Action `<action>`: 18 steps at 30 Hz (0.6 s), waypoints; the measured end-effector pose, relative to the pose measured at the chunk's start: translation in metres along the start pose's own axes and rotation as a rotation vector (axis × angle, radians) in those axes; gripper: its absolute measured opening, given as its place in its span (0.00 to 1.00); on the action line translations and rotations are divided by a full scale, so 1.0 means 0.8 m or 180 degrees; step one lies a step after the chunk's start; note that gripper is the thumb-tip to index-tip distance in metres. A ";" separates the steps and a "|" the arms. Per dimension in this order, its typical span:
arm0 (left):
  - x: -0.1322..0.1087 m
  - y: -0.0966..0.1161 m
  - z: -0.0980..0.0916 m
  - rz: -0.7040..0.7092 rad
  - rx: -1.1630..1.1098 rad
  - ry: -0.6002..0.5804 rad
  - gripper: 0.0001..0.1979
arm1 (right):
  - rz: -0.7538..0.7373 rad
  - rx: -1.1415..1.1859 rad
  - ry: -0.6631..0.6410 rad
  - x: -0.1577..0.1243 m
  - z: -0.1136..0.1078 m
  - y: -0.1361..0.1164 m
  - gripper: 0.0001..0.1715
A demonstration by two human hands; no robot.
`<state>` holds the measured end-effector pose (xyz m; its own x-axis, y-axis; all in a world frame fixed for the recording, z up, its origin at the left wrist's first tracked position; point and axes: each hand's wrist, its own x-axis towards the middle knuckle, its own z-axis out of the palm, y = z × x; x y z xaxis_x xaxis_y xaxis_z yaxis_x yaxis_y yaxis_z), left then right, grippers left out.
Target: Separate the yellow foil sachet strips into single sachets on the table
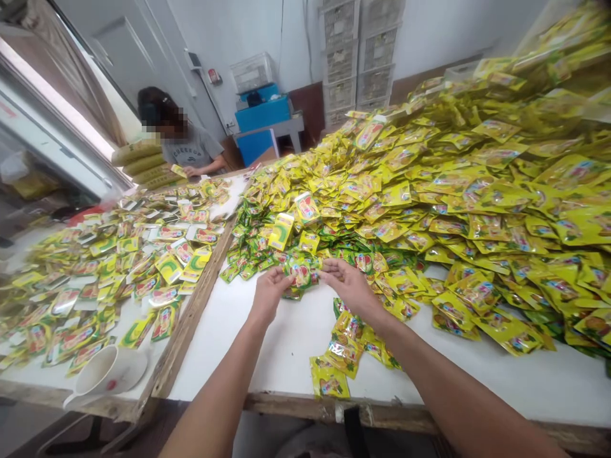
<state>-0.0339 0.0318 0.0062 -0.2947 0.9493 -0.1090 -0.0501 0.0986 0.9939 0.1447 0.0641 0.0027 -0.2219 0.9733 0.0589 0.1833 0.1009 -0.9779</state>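
Between my two hands are small green-and-yellow packets (301, 272) with a red fruit picture, held just above the white tabletop. My left hand (271, 289) pinches their left end, thumb against fingers. On the other side my right hand (347, 285) pinches the right end; exactly how many packets each hand has is hidden. Green packets (255, 248) lie just beyond my hands, at the foot of a big heap of yellow packets (429, 184). Several loose yellow packets (341, 350) lie under my right forearm, one near the table's front edge.
A wooden divider (195, 305) splits the table. To its left are scattered yellow and green cards (162, 267) and a white mug (107, 372) near the front edge. A person (195, 146) sits at the far left, holding a yellow packet. Plastic crates (338, 57) stand against the wall.
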 end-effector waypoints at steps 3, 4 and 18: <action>-0.034 -0.009 0.011 -0.0322 -0.0495 0.0049 0.17 | 0.0131 -0.0255 -0.0198 -0.003 0.010 0.008 0.25; -0.042 -0.011 0.015 -0.0408 -0.0571 0.0071 0.18 | 0.0147 -0.0360 -0.0198 -0.004 0.012 0.011 0.24; -0.052 -0.025 0.001 -0.0864 -0.1092 0.0811 0.17 | 0.0156 -0.0239 -0.0405 -0.001 -0.014 0.007 0.17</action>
<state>-0.0199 -0.0091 -0.0092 -0.4490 0.7959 -0.4061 -0.4552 0.1873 0.8705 0.1564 0.0659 -0.0009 -0.3296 0.9439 -0.0191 0.2669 0.0738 -0.9609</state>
